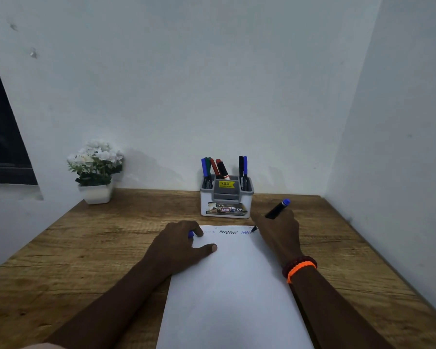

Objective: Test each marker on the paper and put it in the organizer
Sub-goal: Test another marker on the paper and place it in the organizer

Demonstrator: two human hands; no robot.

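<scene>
A white sheet of paper lies on the wooden desk, with black and blue zigzag scribbles along its top edge. My right hand grips a black marker with a blue end, its tip touching the paper at the end of the blue scribble. My left hand rests on the paper's top left corner and holds a blue cap in its curled fingers, thumb flat on the sheet. A white and grey organizer stands behind the paper with several markers upright in it.
A white pot of white flowers sits at the back left of the wooden desk. Walls close in behind and to the right. A dark window is at the far left.
</scene>
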